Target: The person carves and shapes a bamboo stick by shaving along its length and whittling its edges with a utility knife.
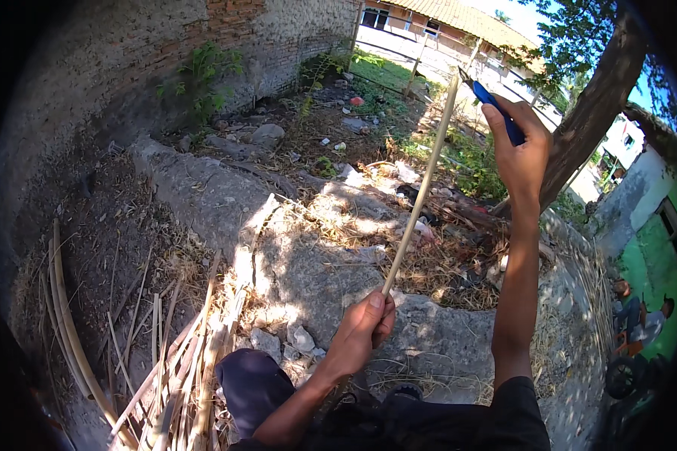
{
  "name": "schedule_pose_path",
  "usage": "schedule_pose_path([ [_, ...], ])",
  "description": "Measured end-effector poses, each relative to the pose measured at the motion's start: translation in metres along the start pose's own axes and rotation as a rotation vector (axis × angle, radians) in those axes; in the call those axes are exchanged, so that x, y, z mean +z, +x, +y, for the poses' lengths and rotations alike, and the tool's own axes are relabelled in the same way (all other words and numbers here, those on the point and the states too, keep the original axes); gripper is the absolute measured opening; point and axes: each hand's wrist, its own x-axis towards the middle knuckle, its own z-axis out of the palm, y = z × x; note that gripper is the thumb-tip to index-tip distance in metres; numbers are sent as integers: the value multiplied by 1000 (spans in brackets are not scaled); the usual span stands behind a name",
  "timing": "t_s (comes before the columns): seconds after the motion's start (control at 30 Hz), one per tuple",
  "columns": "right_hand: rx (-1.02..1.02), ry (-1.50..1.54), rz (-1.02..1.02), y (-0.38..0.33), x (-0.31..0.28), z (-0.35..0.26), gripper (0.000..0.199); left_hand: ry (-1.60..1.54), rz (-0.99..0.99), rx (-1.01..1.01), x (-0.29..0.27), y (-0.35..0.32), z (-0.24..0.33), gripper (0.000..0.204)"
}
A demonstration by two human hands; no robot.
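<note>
A long, slender, tan stick (pixel 426 184) slants up and away from me. My left hand (pixel 366 328) is closed around its lower end. Higher up at the right, my right hand (pixel 520 146) grips a blue-handled hand tool (pixel 492 101). That tool has a short, dark, pointed tip, too small to tell its exact kind. The tip is close beside the stick's upper end; whether the two touch I cannot tell.
Many split tan strips (pixel 180 376) lie in a heap at lower left, beside long curved canes (pixel 71 327). A low stone ledge (pixel 203 188) crosses ahead, with dry straw and litter beyond. A leaning tree trunk (pixel 598 98) rises at right. Another person (pixel 649 319) sits far right near a motorbike wheel (pixel 623 376).
</note>
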Motion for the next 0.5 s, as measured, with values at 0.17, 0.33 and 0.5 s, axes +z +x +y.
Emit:
schedule_pose_path([
  [0.17,398,299,-81,-17,18,23,40,-32,36,4,-16,8,-8,43],
  [0.33,1032,878,-778,-118,42,18,46,-97,111,79,-28,16,-2,26],
  [0.5,1409,1355,-916,-220,57,-46,40,-120,154,226,-48,19,-11,22],
])
